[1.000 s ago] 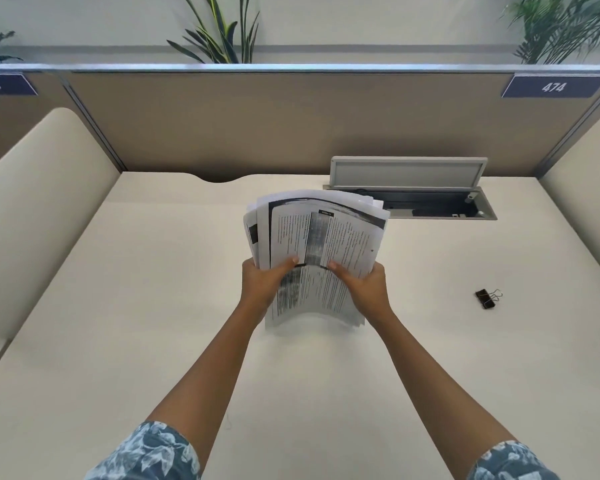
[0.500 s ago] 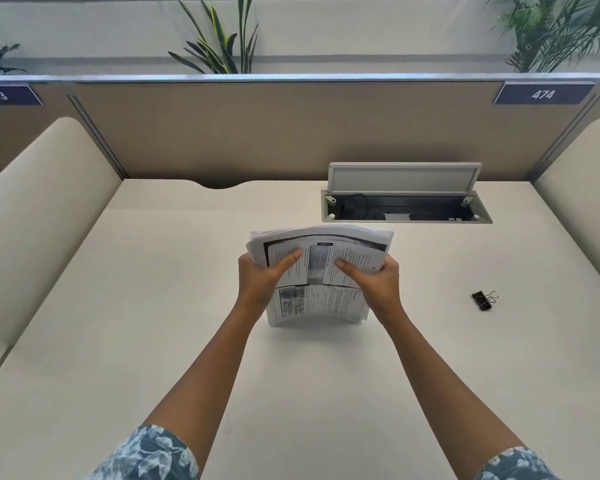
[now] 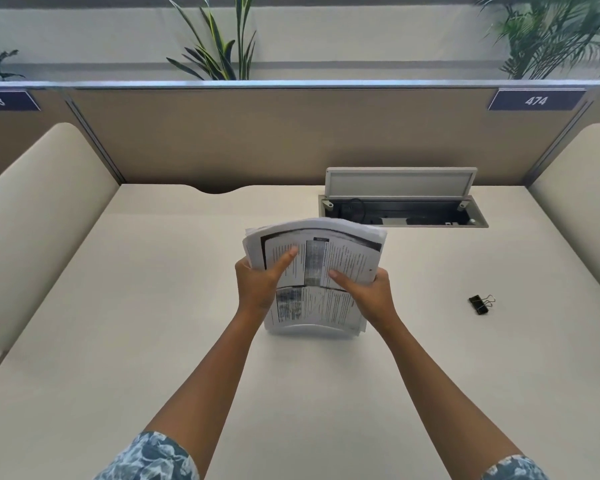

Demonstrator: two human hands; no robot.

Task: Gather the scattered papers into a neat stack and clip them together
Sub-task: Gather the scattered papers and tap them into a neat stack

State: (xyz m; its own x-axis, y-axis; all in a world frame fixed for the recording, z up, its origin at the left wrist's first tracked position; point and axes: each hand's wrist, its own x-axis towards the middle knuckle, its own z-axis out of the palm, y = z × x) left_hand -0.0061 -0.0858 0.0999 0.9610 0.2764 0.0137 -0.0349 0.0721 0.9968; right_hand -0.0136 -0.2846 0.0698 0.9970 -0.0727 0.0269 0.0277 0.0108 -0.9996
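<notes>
A stack of printed papers [image 3: 321,258] stands on its lower edge on the cream desk [image 3: 153,323], bowed and leaning away from me. My left hand [image 3: 258,284] grips its left side with the thumb across the front sheet. My right hand [image 3: 369,294] grips the right side the same way. The top edges are slightly fanned at the upper left. A black binder clip [image 3: 480,304] with wire handles lies on the desk to the right, well apart from both hands.
An open cable hatch [image 3: 402,209] with its lid raised is set into the desk behind the papers. A tan partition [image 3: 257,133] closes the back, and padded cream side panels [image 3: 39,209] flank the desk.
The stack has come down so its lower edge rests on the desk, and the fanned sheets have drawn closer together. Both hands slid a little higher on its sides.
</notes>
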